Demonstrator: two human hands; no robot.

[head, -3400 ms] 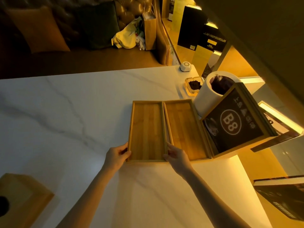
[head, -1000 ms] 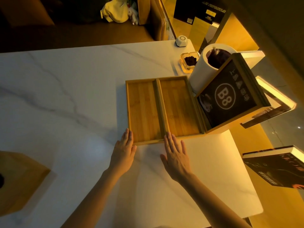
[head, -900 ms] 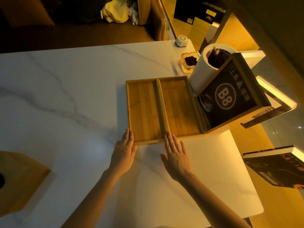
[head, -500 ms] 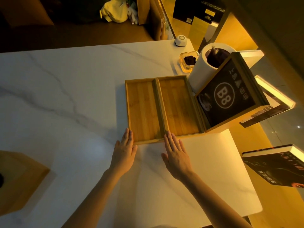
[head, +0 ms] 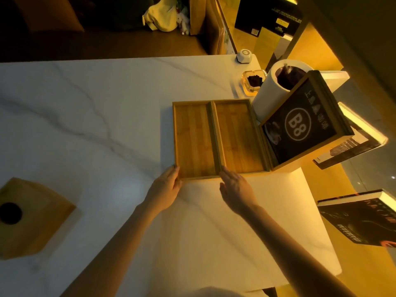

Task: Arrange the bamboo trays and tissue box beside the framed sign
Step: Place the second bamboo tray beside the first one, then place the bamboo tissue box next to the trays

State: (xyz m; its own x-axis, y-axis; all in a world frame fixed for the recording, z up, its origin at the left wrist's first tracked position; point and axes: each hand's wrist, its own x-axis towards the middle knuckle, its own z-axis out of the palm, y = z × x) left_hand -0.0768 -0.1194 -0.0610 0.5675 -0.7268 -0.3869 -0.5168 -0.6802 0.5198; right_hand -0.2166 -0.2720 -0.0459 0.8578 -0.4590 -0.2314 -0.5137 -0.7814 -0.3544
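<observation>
Two empty bamboo trays lie side by side on the white marble table: the left tray (head: 194,139) and the right tray (head: 237,136), which touches the framed "B8" sign (head: 300,123). My left hand (head: 166,188) rests flat at the left tray's near left corner, fingertips against its rim. My right hand (head: 236,190) lies flat at the near edge where both trays meet. Neither hand holds anything. The wooden tissue box (head: 27,217) with a round dark hole stands far left, apart from the trays.
Behind the sign stand a white cylinder (head: 272,88), a glass ashtray (head: 252,82) and a small white puck (head: 244,56). The table's right edge (head: 317,202) runs close to the sign. Books (head: 364,217) float at the right. A sofa (head: 107,22) lies beyond the table.
Over the last second both hands have stayed at the trays' near edge, fingers slightly more drawn in. Earlier they gripped the left tray's corners; the trays now sit further from me.
</observation>
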